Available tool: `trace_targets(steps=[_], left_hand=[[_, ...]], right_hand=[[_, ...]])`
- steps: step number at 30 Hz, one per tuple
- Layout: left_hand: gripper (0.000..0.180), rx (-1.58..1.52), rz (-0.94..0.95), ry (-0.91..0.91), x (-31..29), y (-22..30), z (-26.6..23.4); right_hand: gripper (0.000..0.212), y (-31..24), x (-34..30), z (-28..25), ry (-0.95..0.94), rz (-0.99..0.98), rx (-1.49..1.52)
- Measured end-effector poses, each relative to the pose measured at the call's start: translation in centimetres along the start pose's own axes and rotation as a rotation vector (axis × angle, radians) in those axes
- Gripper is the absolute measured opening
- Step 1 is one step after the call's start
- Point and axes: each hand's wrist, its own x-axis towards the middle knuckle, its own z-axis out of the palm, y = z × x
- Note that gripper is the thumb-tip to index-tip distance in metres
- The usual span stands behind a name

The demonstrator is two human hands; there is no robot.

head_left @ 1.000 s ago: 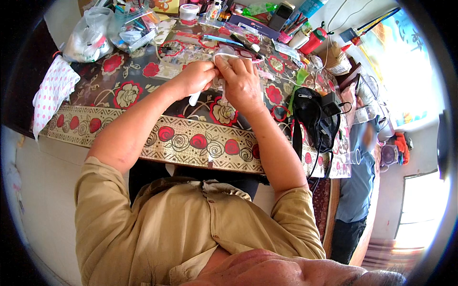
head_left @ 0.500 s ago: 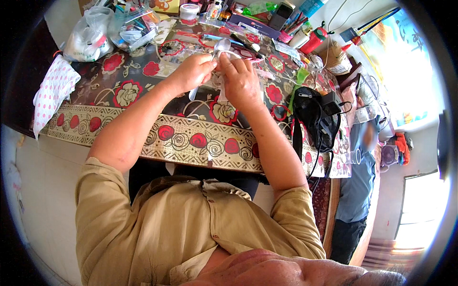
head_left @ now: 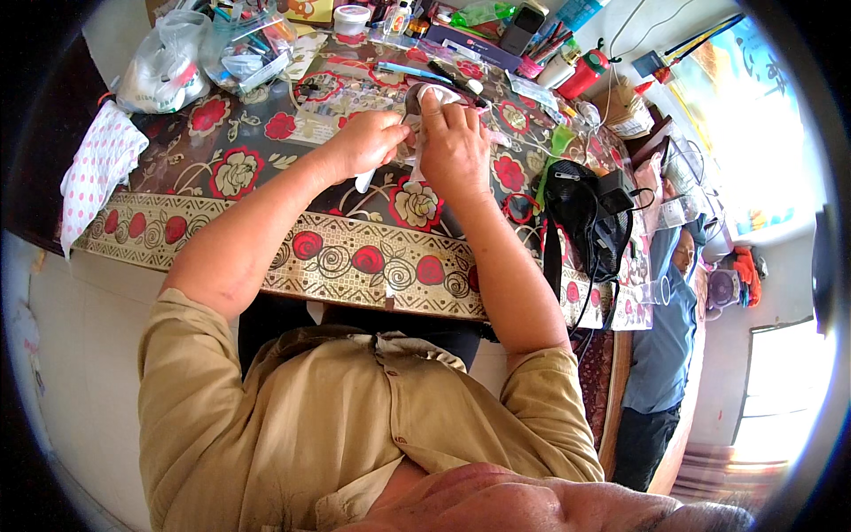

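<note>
My left hand [head_left: 365,144] is closed round the handle of a metal spoon [head_left: 412,100]. The handle's pale end sticks out below the fist, and the rounded, shiny bowl points away from me. My right hand [head_left: 454,146] lies over the bowl with its fingers bent, pressing a thin white tissue or cloth [head_left: 416,164] against it. Part of this white piece hangs below the right fingers; the rest is hidden under them. Both hands are just above the flowered tablecloth [head_left: 332,253].
Plastic bags [head_left: 168,75] and a clear bag of pens [head_left: 253,53] stand far left. A blue pen [head_left: 412,71] lies beyond my hands. To the right are a black mesh bag [head_left: 581,208] and a red bottle [head_left: 585,73]. Another person [head_left: 665,328] is at the far right.
The spoon's bowl has tilted and now looks darker. My left hand has dropped slightly toward me, and my right fingers have shifted a little to the right over the bowl.
</note>
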Motion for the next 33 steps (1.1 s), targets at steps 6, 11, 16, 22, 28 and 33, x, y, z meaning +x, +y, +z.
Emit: trace_targets(steps=[6,11,16,22,28,33], left_hand=[[0.026,-0.06,-0.003,0.036,0.2,-0.2,-0.6],[0.024,-0.044,-0.04,0.008,0.1,-0.1,0.2],[0.024,-0.02,-0.02,0.035,0.2,-0.3,0.2],[0.023,-0.118,-0.006,0.068,0.2,-0.5,-0.1],[0.023,-0.071,-0.049,0.022,0.4,-0.6,0.7],[0.023,-0.064,-0.035,0.045,0.4,-0.1,0.9]], right_hand=[[0.045,0.5,-0.2,0.9,0.033,-0.139,0.17],[0.046,0.1,0.0,0.3,0.015,-0.109,0.096],[0.05,0.0,0.0,0.2,-0.014,0.006,0.008],[0.046,0.5,-0.3,1.3,0.037,-0.109,0.158],[0.048,0.6,-0.2,0.4,-0.011,-0.087,0.092],[0.05,0.7,-0.4,0.6,0.015,0.016,0.084]])
